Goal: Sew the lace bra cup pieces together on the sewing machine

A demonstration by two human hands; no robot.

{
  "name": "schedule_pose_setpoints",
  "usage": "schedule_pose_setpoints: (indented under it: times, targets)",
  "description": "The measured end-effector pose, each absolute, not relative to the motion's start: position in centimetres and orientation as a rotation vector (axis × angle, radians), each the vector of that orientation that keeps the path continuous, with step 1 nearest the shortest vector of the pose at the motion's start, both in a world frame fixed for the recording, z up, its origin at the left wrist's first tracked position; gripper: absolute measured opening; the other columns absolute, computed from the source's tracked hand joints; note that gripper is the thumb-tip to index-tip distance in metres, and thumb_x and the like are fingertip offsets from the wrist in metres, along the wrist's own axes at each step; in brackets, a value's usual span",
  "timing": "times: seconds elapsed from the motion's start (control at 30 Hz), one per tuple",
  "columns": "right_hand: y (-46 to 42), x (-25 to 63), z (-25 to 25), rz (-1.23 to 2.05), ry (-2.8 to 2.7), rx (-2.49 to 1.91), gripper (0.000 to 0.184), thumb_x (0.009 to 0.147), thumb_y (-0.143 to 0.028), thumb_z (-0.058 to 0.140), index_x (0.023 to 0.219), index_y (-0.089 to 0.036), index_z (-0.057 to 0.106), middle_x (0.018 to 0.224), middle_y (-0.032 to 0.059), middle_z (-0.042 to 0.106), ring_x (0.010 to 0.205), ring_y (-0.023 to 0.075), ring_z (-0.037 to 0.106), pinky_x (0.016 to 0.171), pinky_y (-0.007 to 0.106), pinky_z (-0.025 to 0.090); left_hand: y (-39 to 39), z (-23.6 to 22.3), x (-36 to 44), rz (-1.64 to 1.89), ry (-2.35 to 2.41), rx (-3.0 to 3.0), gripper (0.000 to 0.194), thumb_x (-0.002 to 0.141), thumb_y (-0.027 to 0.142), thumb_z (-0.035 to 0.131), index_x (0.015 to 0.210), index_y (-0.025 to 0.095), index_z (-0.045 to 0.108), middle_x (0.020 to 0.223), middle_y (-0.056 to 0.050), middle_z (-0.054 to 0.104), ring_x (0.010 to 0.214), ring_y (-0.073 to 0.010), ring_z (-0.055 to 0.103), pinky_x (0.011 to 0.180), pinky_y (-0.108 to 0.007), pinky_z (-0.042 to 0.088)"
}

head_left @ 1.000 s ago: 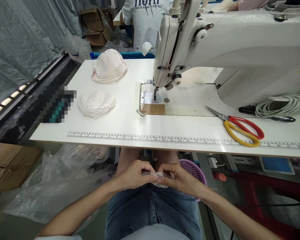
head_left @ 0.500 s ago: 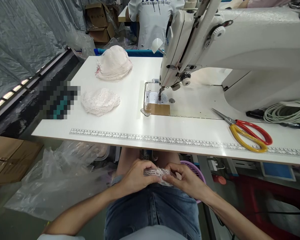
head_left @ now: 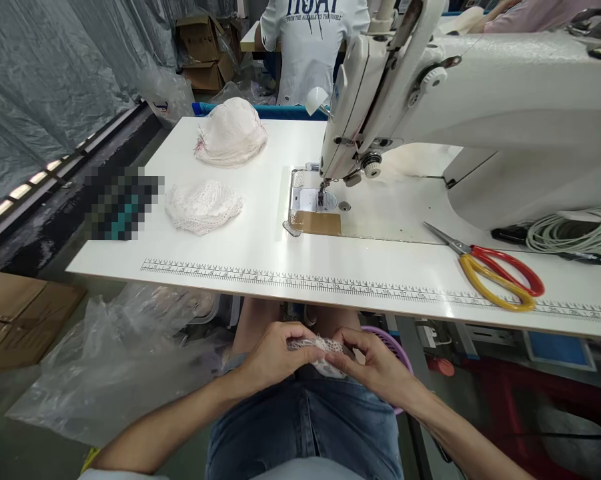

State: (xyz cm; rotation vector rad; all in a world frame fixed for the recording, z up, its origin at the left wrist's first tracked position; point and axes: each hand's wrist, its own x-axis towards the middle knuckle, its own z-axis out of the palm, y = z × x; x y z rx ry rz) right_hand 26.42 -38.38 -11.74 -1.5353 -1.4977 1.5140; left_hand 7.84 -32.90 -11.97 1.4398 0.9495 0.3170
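Over my lap, a piece of white lace fabric (head_left: 325,346) is pinched between both hands. My left hand (head_left: 285,350) closes on its left side, thumb on top. On the right side my right hand (head_left: 363,353) grips it with thumb and fingers; the fingers beneath are partly hidden. On the table ahead lies a flat stack of white lace pieces (head_left: 203,207). Behind it sits a domed pile of pale cloth pieces (head_left: 233,133) with reddish threads at its edge. The sewing machine (head_left: 360,127) stands above the needle plate, its presser foot over the plate.
Scissors (head_left: 500,273) with red and yellow handles lie at the table's right, near a coiled cable (head_left: 573,230). A printed ruler (head_left: 290,280) runs along the front edge. Plastic bags (head_left: 125,360) and a cardboard box (head_left: 25,320) are at left. A person (head_left: 307,50) sits beyond.
The view has tipped up slightly, so the table and machine appear a little lower. Both hands stay on the lace, with only a slight shift of the fingers.
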Motion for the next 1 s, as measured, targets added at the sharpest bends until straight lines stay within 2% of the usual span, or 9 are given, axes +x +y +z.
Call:
schedule_pose_setpoints:
  times: [0.2, 0.3, 0.4, 0.5, 0.7, 0.83, 0.9, 1.0]
  targets:
    - [-38.5, 26.7, -12.2, 1.521, -1.628, -1.507, 0.034, 0.087, -0.046, 0.050, 0.071, -0.016, 0.052, 0.063, -0.0028, 0.044, 0.059, 0.0109, 0.040, 0.053, 0.021, 0.030, -32.8, -11.8, 7.9, 0.369, 0.947, 1.475, 0.014, 0.078, 0.024, 0.063, 0.076, 0.013, 0.072, 0.074, -0.003, 0.067, 0.071, -0.0136, 0.059, 0.064, -0.020, 0.041]
    - [-38.3, 26.6, -12.1, 1.533, -1.686, -1.480, 0.038, 0.089, -0.047, 0.047, 0.068, -0.016, 0.051, 0.063, -0.0025, 0.043, 0.060, 0.0107, 0.039, 0.053, 0.022, 0.028, -32.4, -11.3, 7.6, 0.379, 0.918, 1.493, 0.014, 0.077, 0.024, 0.064, 0.077, 0.013, 0.072, 0.076, -0.004, 0.067, 0.073, -0.0140, 0.060, 0.065, -0.020, 0.042]
    - [-37.6, 26.3, -11.1, 1.529, -1.688, -1.442, 0.041, 0.089, -0.048, 0.047, 0.063, -0.016, 0.046, 0.061, -0.0033, 0.038, 0.057, 0.0097, 0.036, 0.051, 0.022, 0.025, -31.7, -10.1, 6.8, 0.367, 0.909, 1.492, 0.015, 0.077, 0.025, 0.065, 0.076, 0.012, 0.072, 0.078, -0.005, 0.067, 0.074, -0.0147, 0.060, 0.066, -0.021, 0.043]
    - [-36.4, 25.8, -9.4, 1.497, -1.716, -1.386, 0.043, 0.088, -0.049, 0.048, 0.060, -0.017, 0.039, 0.058, -0.0045, 0.032, 0.055, 0.0087, 0.031, 0.049, 0.022, 0.022, -30.5, -7.7, 6.0, 0.363, 0.943, 1.520, 0.019, 0.078, 0.029, 0.064, 0.073, 0.011, 0.071, 0.068, -0.004, 0.066, 0.064, -0.0128, 0.058, 0.059, -0.019, 0.042]
    - [-32.0, 25.3, -6.9, 1.340, -1.740, -1.308, 0.042, 0.091, -0.045, 0.041, 0.059, -0.018, 0.032, 0.056, -0.0056, 0.026, 0.053, 0.0082, 0.025, 0.048, 0.023, 0.020, -23.5, -1.8, 7.1, 0.398, 0.882, 1.948, 0.017, 0.080, 0.026, 0.060, 0.074, 0.014, 0.070, 0.071, -0.002, 0.068, 0.065, -0.0127, 0.060, 0.059, -0.019, 0.042]
    - [-28.1, 26.8, -6.4, 1.248, -1.855, -1.539, 0.042, 0.091, -0.039, 0.039, 0.055, -0.017, 0.043, 0.050, -0.0049, 0.034, 0.047, 0.0081, 0.030, 0.046, 0.022, 0.022, -16.2, -1.6, 10.5, 0.217, 0.840, 2.267, 0.016, 0.080, 0.023, 0.059, 0.074, 0.014, 0.070, 0.072, -0.002, 0.069, 0.068, -0.0135, 0.060, 0.059, -0.020, 0.039]
    - [-26.7, 28.3, -6.1, 1.069, -1.980, -1.664, 0.043, 0.093, -0.037, 0.037, 0.056, -0.016, 0.049, 0.049, -0.0024, 0.043, 0.046, 0.0095, 0.037, 0.046, 0.023, 0.025, -13.2, -2.6, 12.4, 0.110, 0.826, 2.315, 0.015, 0.078, 0.024, 0.060, 0.074, 0.014, 0.070, 0.071, -0.002, 0.068, 0.066, -0.0136, 0.059, 0.056, -0.020, 0.038]
    - [-25.2, 30.8, -5.9, 0.505, -2.084, -1.748, 0.036, 0.094, -0.032, 0.036, 0.066, -0.017, 0.052, 0.055, -0.0004, 0.052, 0.046, 0.0113, 0.042, 0.046, 0.024, 0.027, -10.7, -4.1, 14.4, 0.083, 0.796, 2.337, 0.015, 0.078, 0.025, 0.059, 0.074, 0.014, 0.069, 0.070, -0.001, 0.067, 0.066, -0.0131, 0.058, 0.055, -0.020, 0.038]
